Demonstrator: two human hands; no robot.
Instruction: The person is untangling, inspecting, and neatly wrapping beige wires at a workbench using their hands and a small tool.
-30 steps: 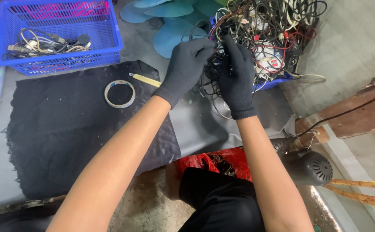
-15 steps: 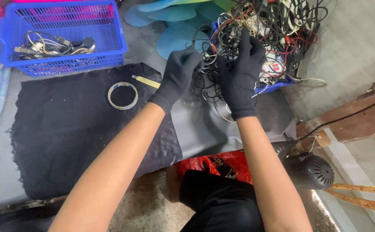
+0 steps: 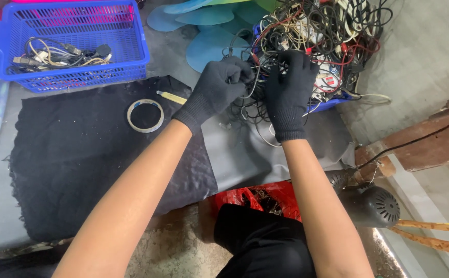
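Both my hands wear black knit gloves. My left hand (image 3: 218, 88) pinches a thin black cable at the near edge of a big tangle of cables (image 3: 321, 38) heaped in a blue tray at the back right. My right hand (image 3: 289, 87) grips into the same tangle just beside it, fingers closed around dark wires. Loose loops of cable (image 3: 258, 116) hang down onto the grey table below both hands.
A black cloth mat (image 3: 80, 159) covers the table's left part, with a roll of clear tape (image 3: 145, 115) and a small yellow tool (image 3: 172, 97) on it. A blue basket (image 3: 70, 44) holding a few cables stands at back left. Blue fan blades (image 3: 209, 36) lie behind.
Both hands have pulled slightly toward me and lower, out of the heap, drawing a black cable along. The view has shifted a little.
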